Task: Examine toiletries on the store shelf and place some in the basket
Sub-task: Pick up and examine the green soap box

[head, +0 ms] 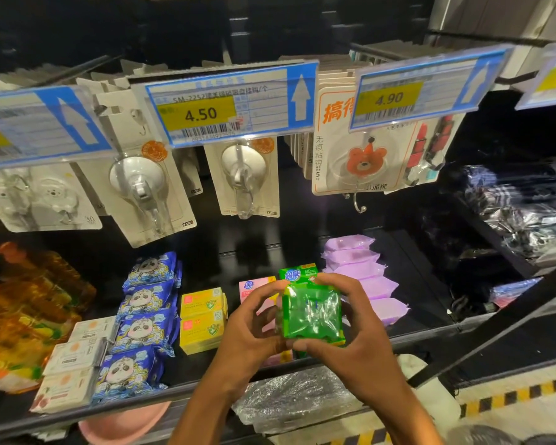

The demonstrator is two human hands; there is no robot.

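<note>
A green plastic-wrapped soap pack (312,313) is held up in front of the shelf by both hands. My left hand (251,329) grips its left side, thumb on the top corner. My right hand (357,319) grips its right side and top edge. Behind it on the dark shelf (270,252) stand another green soap box (297,272), a pink soap box (254,287) and yellow soap boxes (203,319). No basket is in view.
Blue panda-print packs (142,322) and white boxes (74,364) lie to the left, orange packets (23,313) at far left, purple packs (363,271) to the right. Carded hooks (142,184) and price tags (225,104) hang above. A pink basin (126,422) sits below the shelf.
</note>
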